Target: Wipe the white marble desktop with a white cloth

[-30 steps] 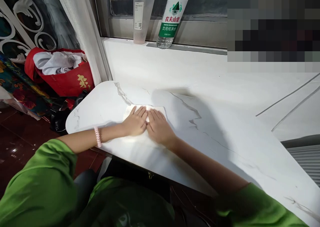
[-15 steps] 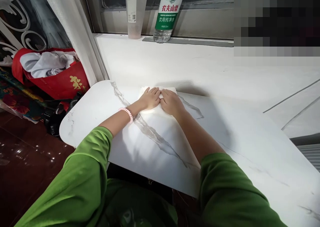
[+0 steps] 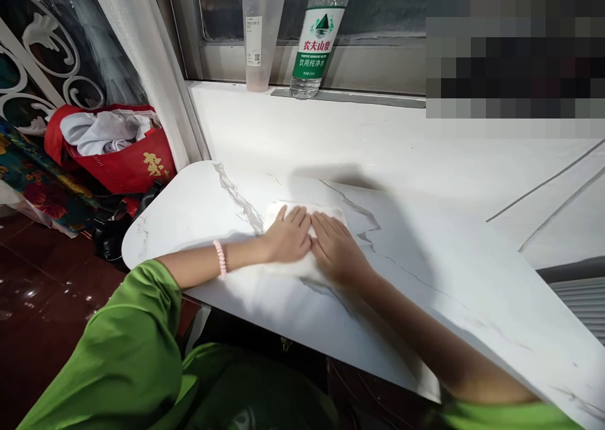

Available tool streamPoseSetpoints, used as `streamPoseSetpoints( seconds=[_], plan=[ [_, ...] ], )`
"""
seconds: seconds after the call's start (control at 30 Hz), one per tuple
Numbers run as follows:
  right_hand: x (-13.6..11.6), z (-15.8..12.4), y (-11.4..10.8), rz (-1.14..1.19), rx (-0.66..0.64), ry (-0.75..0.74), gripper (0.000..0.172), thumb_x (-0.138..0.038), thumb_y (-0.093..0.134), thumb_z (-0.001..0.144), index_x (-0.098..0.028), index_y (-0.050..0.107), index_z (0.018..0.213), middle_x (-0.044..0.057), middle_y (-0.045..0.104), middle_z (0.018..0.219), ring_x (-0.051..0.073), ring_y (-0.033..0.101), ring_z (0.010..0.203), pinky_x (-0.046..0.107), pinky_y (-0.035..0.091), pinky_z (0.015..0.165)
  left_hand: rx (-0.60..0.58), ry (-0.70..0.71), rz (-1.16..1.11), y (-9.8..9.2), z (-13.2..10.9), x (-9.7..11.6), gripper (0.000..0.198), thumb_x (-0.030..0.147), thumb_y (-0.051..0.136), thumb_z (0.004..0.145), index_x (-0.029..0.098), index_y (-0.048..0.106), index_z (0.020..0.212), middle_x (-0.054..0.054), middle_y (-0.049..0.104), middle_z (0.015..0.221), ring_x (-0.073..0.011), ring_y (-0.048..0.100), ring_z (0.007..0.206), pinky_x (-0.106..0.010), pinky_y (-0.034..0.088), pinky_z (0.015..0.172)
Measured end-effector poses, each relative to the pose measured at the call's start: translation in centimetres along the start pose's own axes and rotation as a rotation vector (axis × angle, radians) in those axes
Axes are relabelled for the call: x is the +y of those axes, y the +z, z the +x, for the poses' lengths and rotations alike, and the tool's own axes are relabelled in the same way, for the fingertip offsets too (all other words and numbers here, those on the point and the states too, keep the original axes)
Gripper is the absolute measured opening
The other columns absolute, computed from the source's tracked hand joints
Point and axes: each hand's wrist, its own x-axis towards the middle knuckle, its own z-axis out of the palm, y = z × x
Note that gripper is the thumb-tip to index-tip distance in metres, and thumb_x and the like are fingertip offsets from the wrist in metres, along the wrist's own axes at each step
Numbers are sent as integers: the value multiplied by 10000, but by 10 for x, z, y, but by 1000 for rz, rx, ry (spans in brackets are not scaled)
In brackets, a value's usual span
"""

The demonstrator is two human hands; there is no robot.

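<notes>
A white cloth (image 3: 283, 210) lies flat on the white marble-patterned table (image 3: 179, 222). My left hand (image 3: 289, 236) presses down on its left part, palm down with fingers stretched out; a pink coiled band circles the wrist. On the cloth's right part rests my right hand (image 3: 336, 244), also palm down with straight fingers. The fingertips of both hands meet near the middle of the cloth. Most of the cloth's centre is hidden under them.
On the window sill stand a lidded plastic cup (image 3: 262, 39) and a leaning water bottle (image 3: 319, 45). A red bag (image 3: 123, 165) with pale fabric is left of the table, beside a white curtain (image 3: 142, 58). A wall borders the table's far edge.
Both hands have slid the cloth back toward my body, away from the wall. My elbows are bent further outward, and the view has tilted slightly up.
</notes>
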Motion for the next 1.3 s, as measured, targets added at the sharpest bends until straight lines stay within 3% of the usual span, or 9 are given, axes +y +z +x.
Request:
streamPoseSetpoints(
  seconds=[0.17, 0.27, 0.33, 0.43, 0.53, 0.73, 0.9, 1.1, 1.3],
  plan=[
    [-39, -70, -34, 4, 34, -71, 620, -232, 278, 961, -71, 204, 1555, 204, 466, 1476, 295, 370, 1422, 524, 397, 1116, 42, 103, 80, -14, -54, 56, 596, 322, 305, 986, -78, 421, 1413, -261, 456, 1455, -375, 398, 1383, -512, 227, 1167],
    [-52, -90, -44, -25, 35, -8, 679, -234, 285, 961, -124, 32, 1582, 191, 368, 1543, 299, 310, 1452, 538, 412, 1100, 73, 173, 70, -18, -67, 68, 588, 317, 295, 984, -67, 439, 1406, -256, 440, 1470, -396, 355, 1402, -589, 177, 1163],
    [-54, -91, -44, -56, 14, 59, 674, -222, 274, 962, -127, 29, 1582, 185, 364, 1547, 293, 315, 1450, 528, 421, 1094, 73, 184, 37, -18, -66, 68, 581, 313, 269, 993, -47, 421, 1423, -233, 420, 1493, -373, 331, 1419, -592, 154, 1171],
    [-44, -75, -38, -81, -53, 161, 610, -199, 259, 950, -83, 236, 1549, 177, 459, 1490, 271, 393, 1411, 490, 415, 1109, 9, 134, -26, -15, -51, 60, 585, 309, 258, 999, -28, 349, 1468, -200, 369, 1536, -323, 289, 1449, -535, 158, 1192],
    [-20, -43, -27, -57, -109, 222, 565, -192, 264, 924, -19, 460, 1424, 186, 504, 1450, 275, 438, 1381, 470, 393, 1129, -60, 56, -80, -10, -21, 46, 578, 292, 258, 999, -18, 317, 1484, -185, 337, 1556, -298, 257, 1466, -525, 146, 1201],
    [55, 33, 4, 44, -37, 216, 532, -175, 330, 856, -25, 568, 1308, 197, 572, 1379, 300, 504, 1318, 485, 401, 1106, -14, -33, -110, 9, 66, 4, 544, 233, 310, 979, -1, 351, 1468, -186, 357, 1547, -280, 305, 1446, -503, 166, 1200],
    [99, 68, 24, 84, 60, 280, 501, -168, 341, 823, -53, 627, 1219, 193, 632, 1297, 303, 553, 1257, 470, 428, 1073, 51, -44, -112, 26, 121, -17, 504, 204, 304, 980, 34, 399, 1445, -163, 400, 1529, -248, 345, 1428, -475, 194, 1196],
    [99, 67, 23, 85, 117, 325, 479, -162, 344, 832, -104, 641, 1203, 161, 661, 1262, 297, 575, 1227, 488, 431, 1064, 41, -73, -125, 25, 127, -15, 508, 214, 278, 991, 27, 397, 1448, -155, 365, 1550, -249, 318, 1442, -481, 176, 1202],
    [64, 21, -2, 13, 42, 341, 517, -194, 303, 891, -7, 590, 1278, 205, 595, 1348, 305, 521, 1300, 487, 387, 1113, -44, -23, -152, 11, 91, 14, 537, 238, 258, 998, 19, 340, 1481, -153, 298, 1581, -257, 256, 1469, -507, 141, 1208]
  ],
)
